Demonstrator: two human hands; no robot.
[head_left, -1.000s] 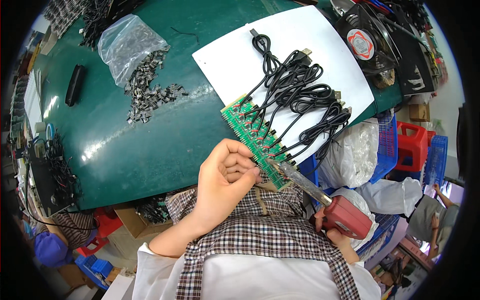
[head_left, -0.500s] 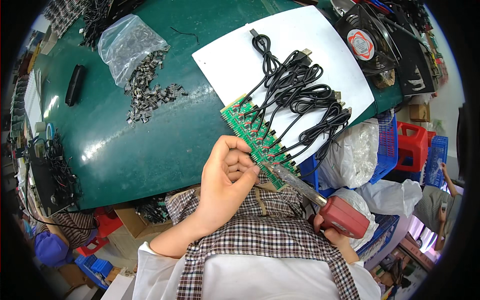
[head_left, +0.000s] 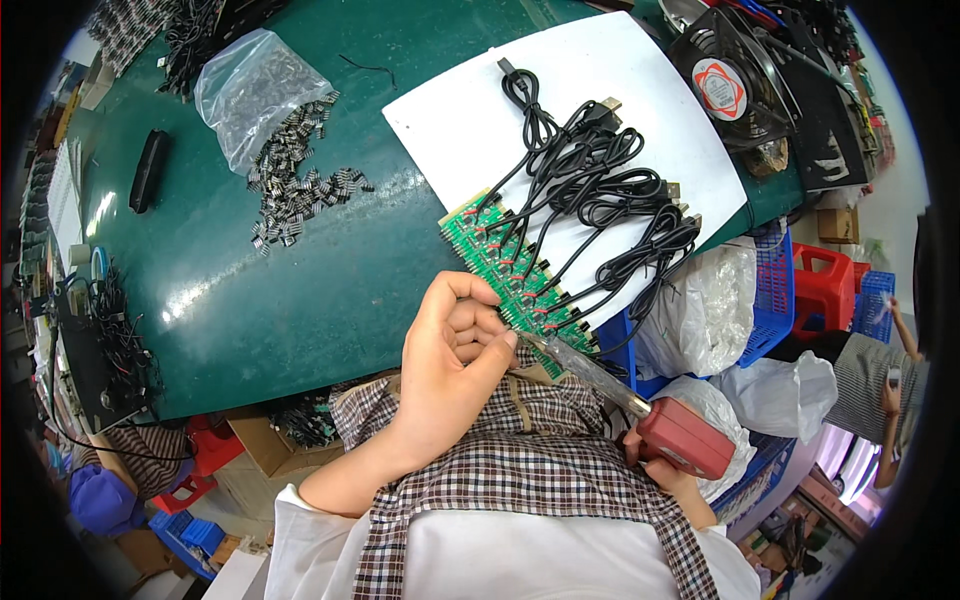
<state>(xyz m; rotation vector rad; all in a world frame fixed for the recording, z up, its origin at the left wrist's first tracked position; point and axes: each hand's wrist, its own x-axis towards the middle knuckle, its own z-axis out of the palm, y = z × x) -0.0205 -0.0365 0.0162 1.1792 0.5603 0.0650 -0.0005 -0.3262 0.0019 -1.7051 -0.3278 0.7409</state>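
Note:
A long green circuit board (head_left: 497,262) lies slanted at the near edge of the white sheet (head_left: 610,75), with several black cables (head_left: 590,190) running from it across the sheet. My left hand (head_left: 450,365) is curled at the board's near end, thumb pressed to forefinger, with nothing visible in the pinch. My right hand (head_left: 662,472), mostly hidden under the handle, grips a red-handled soldering iron (head_left: 685,440). The iron's metal shaft points up-left, and its tip meets the board beside my left fingertips.
On the green table (head_left: 330,290) lie a clear bag (head_left: 250,85) and a loose heap of small black parts (head_left: 295,195). A black fan (head_left: 725,85) stands at the back right. Plastic bags (head_left: 700,310), a blue crate (head_left: 772,290) and a red container (head_left: 825,285) crowd the right. Another person (head_left: 880,370) stands at the far right.

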